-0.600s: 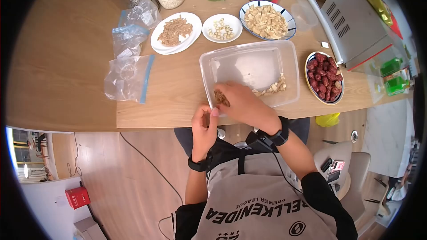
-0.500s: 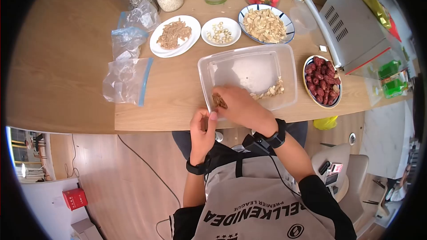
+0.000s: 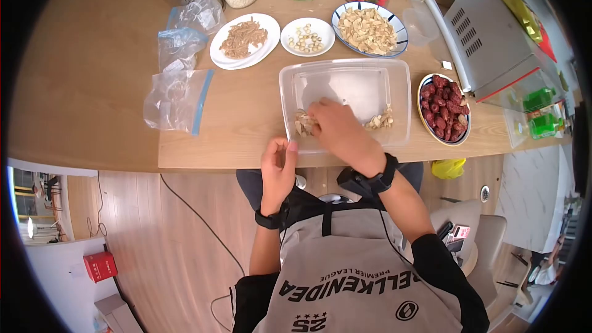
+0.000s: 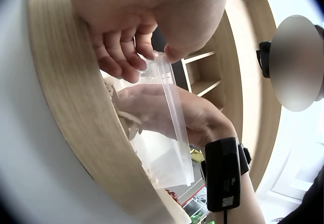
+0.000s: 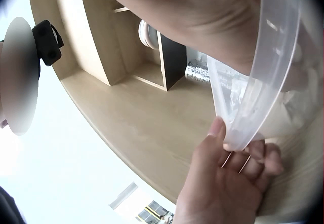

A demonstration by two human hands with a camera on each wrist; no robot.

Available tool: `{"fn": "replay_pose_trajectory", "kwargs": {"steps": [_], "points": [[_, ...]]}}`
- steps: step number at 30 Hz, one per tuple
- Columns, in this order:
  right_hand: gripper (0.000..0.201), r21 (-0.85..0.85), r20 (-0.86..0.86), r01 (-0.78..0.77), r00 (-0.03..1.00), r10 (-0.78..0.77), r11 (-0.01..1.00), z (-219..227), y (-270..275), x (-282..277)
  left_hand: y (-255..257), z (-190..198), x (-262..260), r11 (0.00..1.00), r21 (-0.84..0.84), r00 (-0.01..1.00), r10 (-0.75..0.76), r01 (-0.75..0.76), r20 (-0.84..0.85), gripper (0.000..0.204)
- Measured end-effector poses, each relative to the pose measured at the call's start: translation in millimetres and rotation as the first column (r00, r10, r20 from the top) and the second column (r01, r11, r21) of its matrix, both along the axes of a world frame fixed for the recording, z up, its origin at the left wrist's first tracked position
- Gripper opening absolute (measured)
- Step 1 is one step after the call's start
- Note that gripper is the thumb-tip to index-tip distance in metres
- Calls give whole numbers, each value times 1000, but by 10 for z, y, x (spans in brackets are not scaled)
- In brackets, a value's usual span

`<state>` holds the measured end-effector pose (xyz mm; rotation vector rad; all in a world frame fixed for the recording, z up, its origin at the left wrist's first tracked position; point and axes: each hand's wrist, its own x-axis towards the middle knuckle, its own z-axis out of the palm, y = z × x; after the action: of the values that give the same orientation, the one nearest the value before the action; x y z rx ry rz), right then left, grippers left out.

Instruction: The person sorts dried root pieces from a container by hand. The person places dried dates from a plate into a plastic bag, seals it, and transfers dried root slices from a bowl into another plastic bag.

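A clear plastic box (image 3: 351, 83) sits near the table's front edge. My left hand (image 3: 279, 169) holds its front left corner, thumb against the rim and fingers under it, as the right wrist view shows. Inside the box is my right hand (image 3: 345, 129), fingers stretched down to a small heap of brownish dried slices (image 3: 302, 124) by the left wall. From the left wrist view, the right fingertips touch these slices (image 4: 132, 125). Pale dried pieces (image 3: 382, 119) lie along the box's front right side.
Behind the box stand a plate of brown dried strips (image 3: 240, 38), a small plate of pale seeds (image 3: 306, 38) and a blue-striped plate of dried slices (image 3: 368, 31). Red dates fill a bowl (image 3: 443, 111) at the right. Zip bags (image 3: 176, 100) lie left; a grey appliance (image 3: 493, 37) stands far right.
The right hand has shifted up and slightly right within the box. Brown slices bunched at its fingers now lie looser by the left wall. The left hand stays at the corner.
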<state>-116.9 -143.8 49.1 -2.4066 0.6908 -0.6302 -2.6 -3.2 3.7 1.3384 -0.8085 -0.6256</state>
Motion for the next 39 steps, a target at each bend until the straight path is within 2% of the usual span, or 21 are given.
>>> {"fn": "replay_pose_trajectory", "kwargs": {"steps": [2,7,13,15,16,18,19,21,23,25,27,29,30,31,32,33,35,36,37,38,39], "points": [[15,-14,-91,33,995,-34,999,49,-92,-65,9,-32,16,1000,13,1000,5,-5,4,13],[14,95,-84,63,995,-55,993,267,-194,-256,14,-8,30,999,-22,996,39,-41,-86,15],[24,180,59,39,997,-50,983,334,-429,-415,40,120,76,993,16,985,122,-121,-122,23],[26,203,72,39,996,-55,978,324,-486,-456,88,183,90,977,136,986,166,-162,-19,25],[27,232,85,43,994,-65,972,327,-512,-470,90,207,60,977,131,985,171,-167,-19,25],[28,278,103,36,992,-67,960,349,-541,-488,86,258,-34,932,-21,931,363,-362,28,23],[29,327,119,33,990,-76,945,361,-556,-492,91,298,-82,931,-25,930,366,-365,27,23],[29,319,127,17,990,-60,948,374,-602,-485,109,394,-170,860,-136,825,509,-491,243,21],[30,307,135,-5,990,-38,952,403,-626,-465,116,487,-216,861,-169,810,508,-480,293,18],[29,291,102,-15,995,-16,957,454,-634,-424,93,616,-293,905,-187,884,417,-382,214,17],[29,274,87,-37,996,14,961,540,-609,-399,110,691,-391,956,-203,977,209,-213,-39,19],[29,259,71,-55,997,38,964,678,-571,-374,21,694,-468,978,-205,952,-38,-27,-303,28],[29,261,48,-83,996,72,962,775,-555,-361,-21,723,-491,977,-213,953,-37,-29,-300,28],[30,261,26,-110,994,107,959,879,-536,-345,-81,836,-499,973,-224,830,-170,56,-531,32],[30,251,30,-114,994,110,961,988,-512,-333,-135,930,-485,956,-258,634,-285,137,-719,37],[29,282,15,-126,992,127,951,1099,-484,-322,-182,992,-456,954,-267,638,-291,136,-713,37],[28,301,3,-141,989,147,943,1184,-451,-281,-275,1092,-397,934,-326,302,-356,148,-884,46],[28,180,22,-226,974,226,957,1178,-440,-252,-335,1071,-375,931,-335,305,-364,146,-880,46],[27,57,27,-308,951,307,950,1160,-422,-225,-406,983,-359,918,-383,182,-396,107,-900,47],[27,50,23,-314,949,313,948,1130,-389,-198,-462,885,-351,904,-423,56,-426,62,-903,47],[26,27,-27,-345,938,345,938,1092,-349,-168,-504,802,-337,901,-430,59,-433,55,-899,47]]}}
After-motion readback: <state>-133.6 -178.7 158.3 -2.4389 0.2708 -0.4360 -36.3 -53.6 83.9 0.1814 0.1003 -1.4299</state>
